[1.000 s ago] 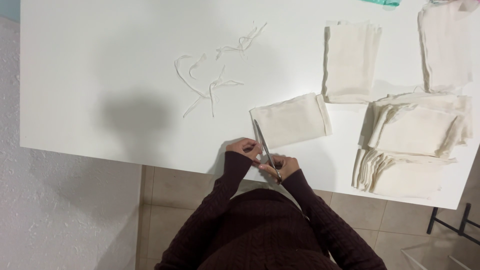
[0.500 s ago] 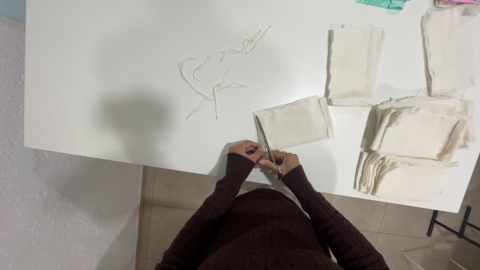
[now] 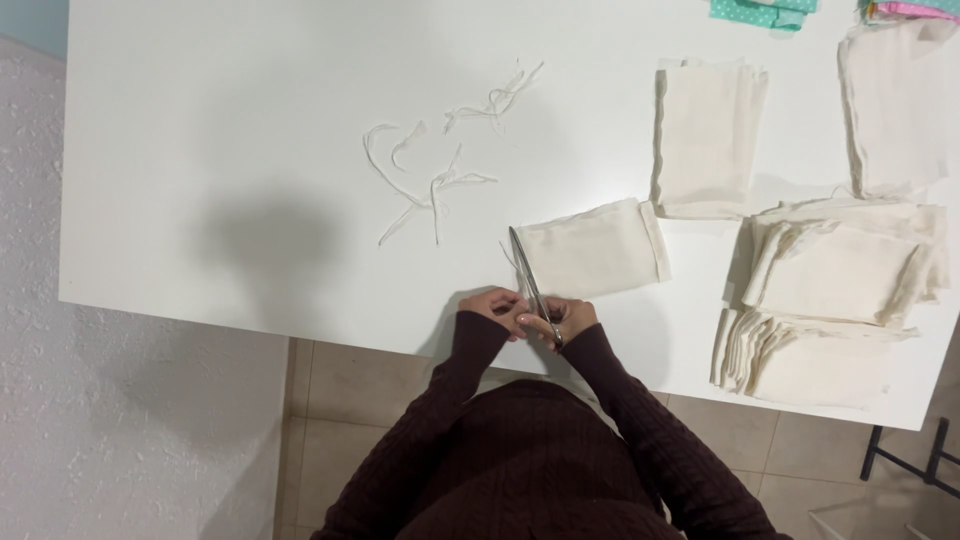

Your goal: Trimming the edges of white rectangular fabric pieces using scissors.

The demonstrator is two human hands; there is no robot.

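Both hands meet at the near edge of the white bench (image 3: 250,200). Right hand (image 3: 568,318) has its grip pinched on the handles of the scissors (image 3: 530,280), blades nearly together, running along the left edge of a folded cream cloth (image 3: 592,248), prob. to line up along that edge. Left hand (image 3: 495,303) sits just beside the handles, fingers curled; whether it pinches cloth or thread can't be told. Thin cream offcut strips (image 3: 430,170) lie well apart, upper left. Cloth stacks (image 3: 820,300) wait at right, w/ another pile (image 3: 707,135) behind. Fingertips mostly hidden; green fabric (image 3: 760,10) cut off at top.
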